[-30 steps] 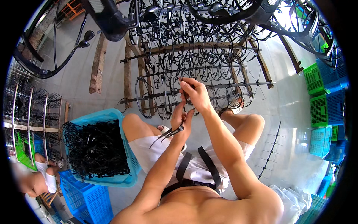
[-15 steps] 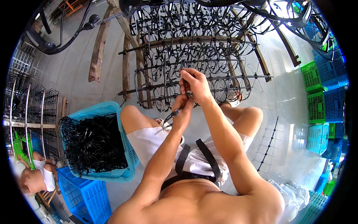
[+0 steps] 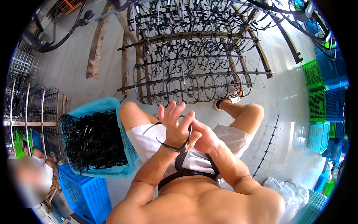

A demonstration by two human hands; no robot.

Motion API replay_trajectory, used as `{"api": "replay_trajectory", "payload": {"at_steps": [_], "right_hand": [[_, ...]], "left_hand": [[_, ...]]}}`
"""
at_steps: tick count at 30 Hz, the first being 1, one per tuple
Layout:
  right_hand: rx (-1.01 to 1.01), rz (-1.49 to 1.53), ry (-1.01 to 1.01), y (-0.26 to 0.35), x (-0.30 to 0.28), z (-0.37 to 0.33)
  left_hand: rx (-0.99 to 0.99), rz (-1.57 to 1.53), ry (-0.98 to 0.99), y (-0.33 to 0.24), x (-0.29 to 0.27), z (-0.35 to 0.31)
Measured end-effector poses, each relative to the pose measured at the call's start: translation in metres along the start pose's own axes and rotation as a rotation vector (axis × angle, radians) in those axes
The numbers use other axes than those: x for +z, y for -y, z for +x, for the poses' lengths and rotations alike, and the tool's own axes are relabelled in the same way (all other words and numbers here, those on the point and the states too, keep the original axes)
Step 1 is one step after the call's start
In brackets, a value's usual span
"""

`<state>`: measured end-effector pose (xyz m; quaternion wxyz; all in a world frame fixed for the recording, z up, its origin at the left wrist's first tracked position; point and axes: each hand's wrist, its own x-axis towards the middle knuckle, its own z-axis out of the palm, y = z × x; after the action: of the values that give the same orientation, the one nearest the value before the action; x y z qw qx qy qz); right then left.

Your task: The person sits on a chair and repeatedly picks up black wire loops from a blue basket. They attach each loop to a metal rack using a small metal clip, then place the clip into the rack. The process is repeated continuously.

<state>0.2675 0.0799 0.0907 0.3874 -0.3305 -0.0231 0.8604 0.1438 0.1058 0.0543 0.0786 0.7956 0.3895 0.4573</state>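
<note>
Centre of frame: both hands raised together above the lap. Left hand (image 3: pixel 173 130): grip with fingers spread toward the top of the frame; cannot tell whether the thumb clamps anything. Right hand (image 3: pixel 207 138): just right of it, fingertips meeting the left hand near its index finger; cannot tell whether this grip pinches the strip.

Thin, curved black strip (image 3: pixel 182 149): at the left hand, its lower run crossing by the wrist and a second part rising between the two hands. Partly hidden by fingers.

Lower left of centre: light-blue basket (image 3: pixel 131 164) on the floor (image 3: pixel 287 93), beside the knee, heaped with tangled black strips (image 3: pixel 95 142). Blue crate (image 3: pixel 87 190) below it in the frame, near its lower edge.

Upper centre: rows of rods carrying black loops (image 3: pixel 194 48), set across wooden beams (image 3: pixel 97 48).

Right of centre: dark rod with thin cross-wires (image 3: pixel 267 149), lying on the floor. Lower right: whitish plastic bag (image 3: pixel 289 194). Right rim: stacked green crates (image 3: pixel 314 74) and blue crates (image 3: pixel 335 104). Left rim: another person (image 3: pixel 30 179), blurred.
</note>
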Motion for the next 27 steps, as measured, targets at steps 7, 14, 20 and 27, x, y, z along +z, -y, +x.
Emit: {"api": "replay_trajectory", "payload": {"at_steps": [7,14,20,27], "right_hand": [[-0.385,0.325,0.292,0.026,-0.029,-0.029],[-0.777,0.086,0.553,0.116,-0.025,-0.045],[-0.539,-0.418,0.294,0.188,-0.036,-0.015],[-0.402,-0.937,0.079,0.175,-0.056,0.086]], "left_hand": [[0.103,-0.009,-0.145,-0.006,-0.007,-0.002],[-0.176,-0.177,0.081,-0.002,0.021,-0.001],[-0.284,-0.492,0.061,-0.022,0.048,0.000],[-0.370,-0.307,0.106,-0.019,0.099,0.027]]}}
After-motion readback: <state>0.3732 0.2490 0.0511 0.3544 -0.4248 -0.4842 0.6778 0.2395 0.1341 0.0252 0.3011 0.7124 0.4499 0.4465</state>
